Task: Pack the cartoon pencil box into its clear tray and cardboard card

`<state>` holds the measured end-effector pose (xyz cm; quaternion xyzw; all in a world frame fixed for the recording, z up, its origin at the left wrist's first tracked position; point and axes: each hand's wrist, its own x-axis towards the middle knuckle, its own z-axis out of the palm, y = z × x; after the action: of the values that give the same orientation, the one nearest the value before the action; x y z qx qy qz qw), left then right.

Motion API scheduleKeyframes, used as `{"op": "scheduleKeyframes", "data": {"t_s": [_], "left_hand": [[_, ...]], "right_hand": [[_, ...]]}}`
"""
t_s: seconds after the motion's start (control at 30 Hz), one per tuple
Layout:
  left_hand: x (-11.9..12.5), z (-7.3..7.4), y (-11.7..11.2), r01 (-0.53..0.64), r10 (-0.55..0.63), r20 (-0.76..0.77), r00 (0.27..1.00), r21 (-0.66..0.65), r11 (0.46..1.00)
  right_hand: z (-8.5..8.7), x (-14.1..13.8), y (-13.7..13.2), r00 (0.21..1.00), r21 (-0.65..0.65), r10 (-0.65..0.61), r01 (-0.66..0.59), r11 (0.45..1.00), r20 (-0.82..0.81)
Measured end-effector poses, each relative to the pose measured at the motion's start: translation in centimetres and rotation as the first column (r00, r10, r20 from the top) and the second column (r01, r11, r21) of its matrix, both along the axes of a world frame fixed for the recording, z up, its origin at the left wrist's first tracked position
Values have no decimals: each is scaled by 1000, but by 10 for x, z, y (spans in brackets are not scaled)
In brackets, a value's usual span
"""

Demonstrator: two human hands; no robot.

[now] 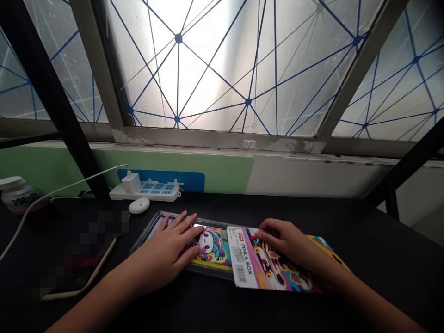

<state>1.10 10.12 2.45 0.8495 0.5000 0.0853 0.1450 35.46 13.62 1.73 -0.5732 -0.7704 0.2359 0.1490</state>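
A colourful pencil box point(217, 247) with a cartoon panda face lies in a clear plastic tray point(142, 238) on the black table. My left hand point(173, 247) rests flat over its left part, fingers spread. Overlapping the box's right end is a bright printed card point(248, 263) marked "PENCIL BOX", with a barcode on its white strip. My right hand point(282, 238) grips this card near its upper edge, thumb on the printed face and fingers curled behind the edge. The hand and forearm cover part of the card's right side.
At the back stands a white power strip point(159, 196) with a plugged-in charger point(131, 182) and a white cable point(69, 186). A small white case point(139, 206) lies before it. To the left are a white-lidded jar point(21, 196) and a blurred-out item with a tan edge point(100, 266).
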Motion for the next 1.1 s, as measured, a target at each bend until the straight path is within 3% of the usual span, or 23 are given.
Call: {"op": "scheduleKeyframes", "data": {"t_s": [0.23, 0.47, 0.77, 0.97, 1.1], "left_hand": [[-2, -2, 0, 6, -6, -10, 1000, 24, 1000], [-3, 2, 1, 13, -13, -13, 1000, 21, 1000], [-7, 6, 2, 30, -31, 52, 998, 18, 999], [-3, -2, 2, -3, 2, 25, 1000, 52, 999], [9, -6, -2, -29, 25, 51, 998, 66, 997]], "right_hand": [[14, 27, 11, 998, -94, -50, 52, 994, 25], [22, 34, 9, 996, -43, -81, 83, 996, 49], [19, 52, 18, 996, 45, -62, 59, 997, 59], [16, 31, 9, 996, -23, -73, 72, 997, -43], [7, 6, 0, 993, 13, -107, 108, 994, -45]]}}
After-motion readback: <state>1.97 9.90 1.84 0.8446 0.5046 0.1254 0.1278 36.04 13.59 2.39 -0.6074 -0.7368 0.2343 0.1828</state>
